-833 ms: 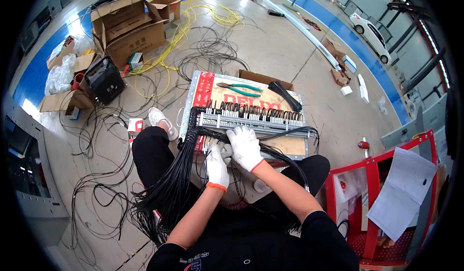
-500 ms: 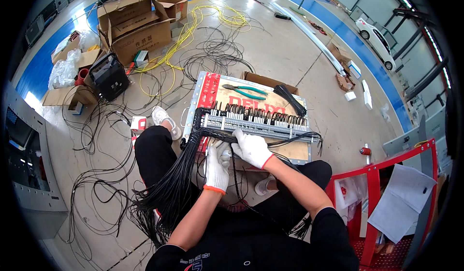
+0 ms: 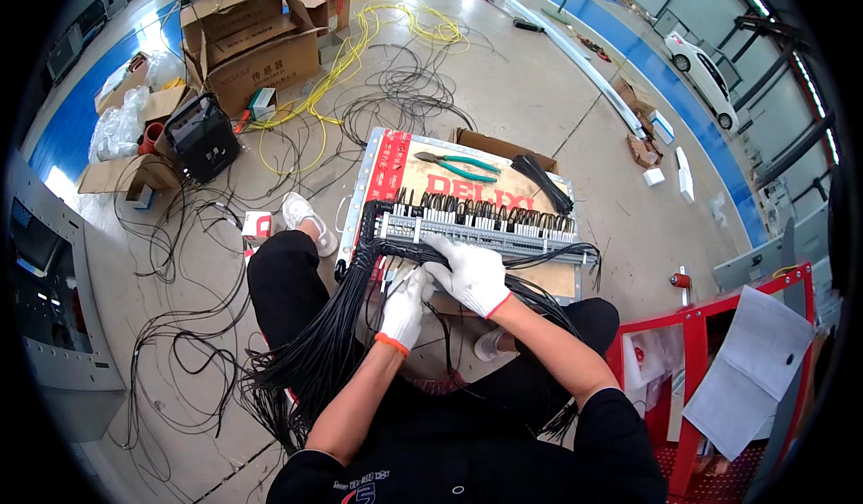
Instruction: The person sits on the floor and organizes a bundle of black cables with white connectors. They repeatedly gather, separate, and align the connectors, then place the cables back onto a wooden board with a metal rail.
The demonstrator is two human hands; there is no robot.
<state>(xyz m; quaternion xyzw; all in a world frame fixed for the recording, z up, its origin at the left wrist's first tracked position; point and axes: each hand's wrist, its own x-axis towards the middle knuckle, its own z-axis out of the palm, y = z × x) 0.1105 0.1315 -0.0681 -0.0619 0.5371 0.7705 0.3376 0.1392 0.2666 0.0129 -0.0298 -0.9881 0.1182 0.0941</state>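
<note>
A grey terminal strip (image 3: 485, 240) with a row of white-marked wire ends lies across a box top in front of me. Below it runs a black wire bundle (image 3: 409, 251), which bends at the left corner and fans out over my left thigh. My right hand (image 3: 472, 276), in a white glove, grips this bundle, index finger above and thumb below. Close beside it, my left hand (image 3: 406, 308), gloved too, has its fingers pinched together just under the bundle; what they hold is hidden. Green-handled pliers (image 3: 458, 167) lie beyond the strip.
Black cable ties (image 3: 542, 183) rest at the box's right. A black speaker-like case (image 3: 202, 140), cardboard boxes (image 3: 261, 72) and yellow cable (image 3: 315, 104) are on the floor at far left. A red-framed rack (image 3: 697, 387) with papers (image 3: 751, 369) stands to my right.
My left hand has shifted slightly up and right, closer to my right hand. My right index finger has reached a little further left and up over the strip's edge.
</note>
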